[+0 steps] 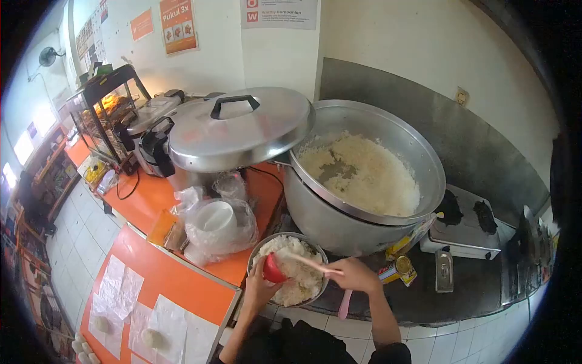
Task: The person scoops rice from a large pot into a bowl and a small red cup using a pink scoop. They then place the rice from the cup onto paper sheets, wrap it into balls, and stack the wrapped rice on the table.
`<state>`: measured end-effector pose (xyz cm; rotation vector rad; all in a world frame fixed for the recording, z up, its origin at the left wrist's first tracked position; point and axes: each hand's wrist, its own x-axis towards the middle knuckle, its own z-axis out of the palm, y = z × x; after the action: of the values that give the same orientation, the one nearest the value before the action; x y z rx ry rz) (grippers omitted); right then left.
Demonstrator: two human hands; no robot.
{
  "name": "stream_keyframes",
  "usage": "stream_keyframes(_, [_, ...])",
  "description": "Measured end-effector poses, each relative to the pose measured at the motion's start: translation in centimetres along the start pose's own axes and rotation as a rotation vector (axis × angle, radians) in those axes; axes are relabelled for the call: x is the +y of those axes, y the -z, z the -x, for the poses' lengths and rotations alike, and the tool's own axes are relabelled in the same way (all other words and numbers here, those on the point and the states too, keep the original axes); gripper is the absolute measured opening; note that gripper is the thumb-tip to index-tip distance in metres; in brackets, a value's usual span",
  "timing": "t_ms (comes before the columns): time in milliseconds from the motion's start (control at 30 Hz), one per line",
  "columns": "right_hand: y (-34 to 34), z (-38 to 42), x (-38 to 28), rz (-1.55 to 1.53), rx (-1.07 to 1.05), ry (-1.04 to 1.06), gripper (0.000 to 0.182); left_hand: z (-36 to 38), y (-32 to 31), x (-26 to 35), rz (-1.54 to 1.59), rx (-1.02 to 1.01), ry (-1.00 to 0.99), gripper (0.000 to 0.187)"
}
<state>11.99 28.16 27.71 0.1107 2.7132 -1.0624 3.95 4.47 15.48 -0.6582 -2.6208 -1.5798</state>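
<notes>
My left hand [258,290] is closed around a small red cup [273,270], tilted over a metal bowl [321,249] of cooked white rice [298,292]. In my right hand [354,275] is the pale pink handle of a rice paddle [308,262], which reaches across the bowl toward the cup. The paddle's blade is hard to make out against the rice. A second pink handle [345,304] sticks out at the bowl's lower right, below my right hand. Behind the bowl stands a big metal rice cooker [339,225], uncovered, with rice inside.
The large lid [242,124] rests tilted left of the cooker. Plastic bags with white bowls [215,218] lie on the orange counter. Paper sheets [176,318] with rice mounds [153,338] are at lower left. A gas stove [464,227] and a can [404,267] stand right.
</notes>
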Motion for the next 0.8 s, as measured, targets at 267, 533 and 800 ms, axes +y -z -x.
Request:
stream_keyframes(267, [-3.8,-7.2,4.2,-0.014,-0.042,0.13,0.025,-0.8,0.0,0.7,-0.1,0.006,0.056,0.09])
stream_keyframes(533, [-5.5,-3.4,3.2,-0.161,-0.147,0.19,0.023,-1.4,0.6,0.6,-0.193,-0.093,-0.105,0.092])
stream_keyframes(800, [-11.4,-2.4,5.7,-0.458,0.12,0.211,0.027,-1.1,1.7,0.9,-0.172,-0.142,-0.134,0.089])
